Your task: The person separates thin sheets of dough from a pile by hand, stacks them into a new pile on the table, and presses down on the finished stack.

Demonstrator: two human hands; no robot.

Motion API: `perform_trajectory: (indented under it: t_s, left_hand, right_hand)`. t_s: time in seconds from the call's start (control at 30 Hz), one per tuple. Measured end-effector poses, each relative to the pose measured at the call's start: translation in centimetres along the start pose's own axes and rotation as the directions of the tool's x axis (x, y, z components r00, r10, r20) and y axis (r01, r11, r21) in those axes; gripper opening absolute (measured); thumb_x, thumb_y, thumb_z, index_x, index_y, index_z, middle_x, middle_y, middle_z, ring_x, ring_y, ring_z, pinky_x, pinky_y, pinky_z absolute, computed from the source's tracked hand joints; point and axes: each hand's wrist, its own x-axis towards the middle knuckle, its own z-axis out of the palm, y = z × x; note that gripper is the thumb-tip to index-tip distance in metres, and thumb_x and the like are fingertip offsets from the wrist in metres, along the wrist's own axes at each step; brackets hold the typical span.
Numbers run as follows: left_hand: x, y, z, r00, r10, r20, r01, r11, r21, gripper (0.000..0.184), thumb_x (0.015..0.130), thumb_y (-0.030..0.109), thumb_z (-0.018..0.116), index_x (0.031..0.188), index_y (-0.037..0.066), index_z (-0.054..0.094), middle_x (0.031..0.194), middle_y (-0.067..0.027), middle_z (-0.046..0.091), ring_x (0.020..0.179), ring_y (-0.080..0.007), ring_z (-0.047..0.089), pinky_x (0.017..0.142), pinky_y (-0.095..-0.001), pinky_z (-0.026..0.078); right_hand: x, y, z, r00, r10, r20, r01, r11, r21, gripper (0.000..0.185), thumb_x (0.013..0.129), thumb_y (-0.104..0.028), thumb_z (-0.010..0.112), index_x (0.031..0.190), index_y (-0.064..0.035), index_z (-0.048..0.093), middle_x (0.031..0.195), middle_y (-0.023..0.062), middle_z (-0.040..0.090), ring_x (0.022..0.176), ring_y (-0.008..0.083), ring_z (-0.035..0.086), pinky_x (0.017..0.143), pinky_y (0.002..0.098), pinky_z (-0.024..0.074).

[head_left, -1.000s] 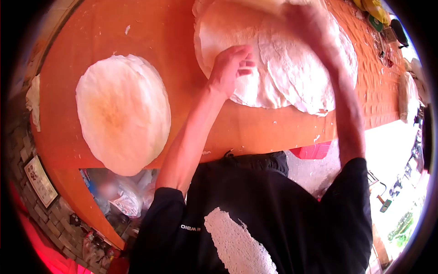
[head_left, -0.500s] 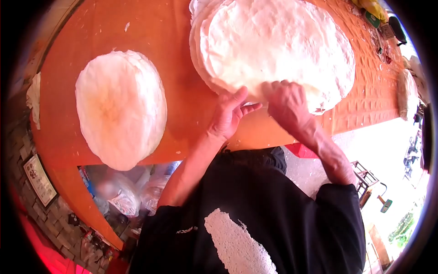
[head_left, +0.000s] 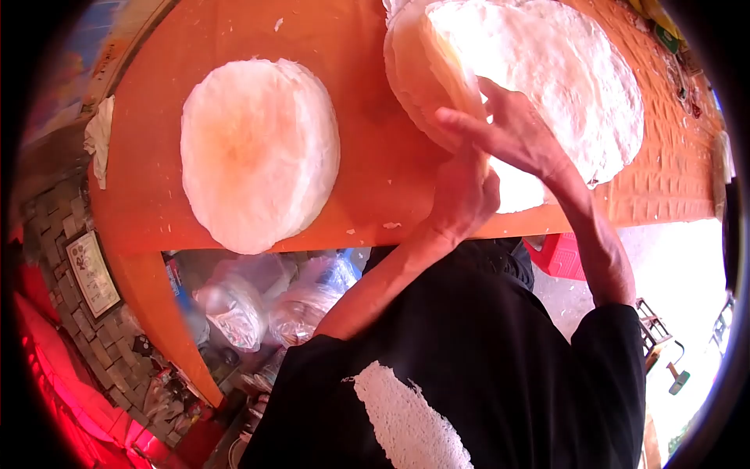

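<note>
A pile of thin, round, pale sheets (head_left: 578, 94) lies on the orange table at the upper right. Its top sheet (head_left: 437, 66) is raised and bent over along the left side. At the near end of that bent part is my left hand (head_left: 466, 191), closed around the sheet's edge, its fingertips partly hidden by my right hand. Just above it my right hand (head_left: 523, 133) crosses over, fingers apart, touching the bent sheet. A smaller pile of round sheets (head_left: 258, 156) rests apart on the left, browned in the middle.
The orange table (head_left: 359, 187) has its near edge against my body. Clear plastic bags (head_left: 242, 305) sit below it at the left, and a red plastic container (head_left: 561, 254) at the right. A framed paper (head_left: 92, 273) is at the far left.
The view has shifted, moving both piles rightward in it. My hands have come together and crossed at the large pile's left side, where the top sheet has been lifted and bent over.
</note>
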Motion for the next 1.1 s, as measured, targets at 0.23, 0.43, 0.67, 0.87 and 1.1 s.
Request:
perform_trajectory:
  t_s: [0.23, 0.43, 0.67, 0.87, 1.1]
  left_hand:
    - [-0.2, 1.9, -0.5, 0.960, 0.269, 0.084, -0.266, 0.963, -0.041, 0.034, 0.089, 0.024, 0.056, 0.116, 0.003, 0.051, 0.100, -0.0131, 0.059, 0.094, -0.0332, 0.057, 0.073, -0.0355, 0.048]
    - [-0.7, -5.4, -1.7, 0.943, -0.319, 0.091, 0.229, 0.429, -0.874, 0.046, 0.097, 0.029, 0.046, 0.136, 0.006, 0.041, 0.125, -0.0080, 0.052, 0.113, -0.0238, 0.051, 0.098, -0.0318, 0.042]
    - [-1.3, -7.9, -10.2, 0.966, -0.248, 0.078, 0.042, -0.148, -0.988, 0.054, 0.094, 0.033, 0.049, 0.139, 0.005, 0.037, 0.137, -0.0119, 0.047, 0.125, -0.0285, 0.045, 0.105, -0.0437, 0.036]
    - [-1.0, -10.8, -6.0, 0.870, -0.471, -0.147, 0.092, 0.448, -0.889, 0.041, 0.090, 0.006, 0.055, 0.129, -0.005, 0.046, 0.125, -0.0112, 0.054, 0.112, -0.0212, 0.054, 0.095, -0.0333, 0.043]
    - [-0.4, -10.1, -5.1, 0.752, -0.623, -0.217, 0.172, 0.503, -0.847, 0.041, 0.089, 0.010, 0.057, 0.126, -0.005, 0.049, 0.122, -0.0119, 0.056, 0.108, -0.0218, 0.055, 0.091, -0.0324, 0.046]
  right_hand:
    - [-1.0, 1.6, -0.1, 0.983, -0.183, -0.001, 0.170, 0.917, -0.362, 0.030, 0.071, -0.010, 0.064, 0.099, -0.0010, 0.060, 0.079, 0.0217, 0.063, 0.076, 0.0400, 0.060, 0.068, 0.0419, 0.0487]
    - [-5.0, -4.5, -7.7, 0.969, -0.249, -0.007, 0.247, 0.959, 0.135, 0.027, 0.073, -0.010, 0.065, 0.098, 0.0008, 0.063, 0.083, 0.0198, 0.064, 0.078, 0.0249, 0.064, 0.069, 0.0357, 0.0502]
    - [-3.3, 5.7, -12.1, 0.984, 0.021, -0.176, 0.095, 0.775, 0.624, 0.033, 0.082, -0.012, 0.063, 0.110, 0.0028, 0.059, 0.096, 0.0122, 0.066, 0.088, 0.0187, 0.064, 0.074, 0.0322, 0.0532]
    - [1.5, 17.8, -5.9, 0.988, 0.151, 0.020, -0.122, 0.708, 0.696, 0.049, 0.080, -0.023, 0.069, 0.119, 0.0029, 0.055, 0.104, 0.0098, 0.064, 0.095, 0.0191, 0.062, 0.080, 0.0313, 0.0513]
    - [3.0, 19.5, -4.1, 0.949, 0.238, -0.209, -0.100, 0.852, 0.515, 0.041, 0.083, -0.022, 0.064, 0.116, 0.0029, 0.057, 0.099, 0.0071, 0.066, 0.092, 0.0139, 0.061, 0.081, 0.0299, 0.0476]
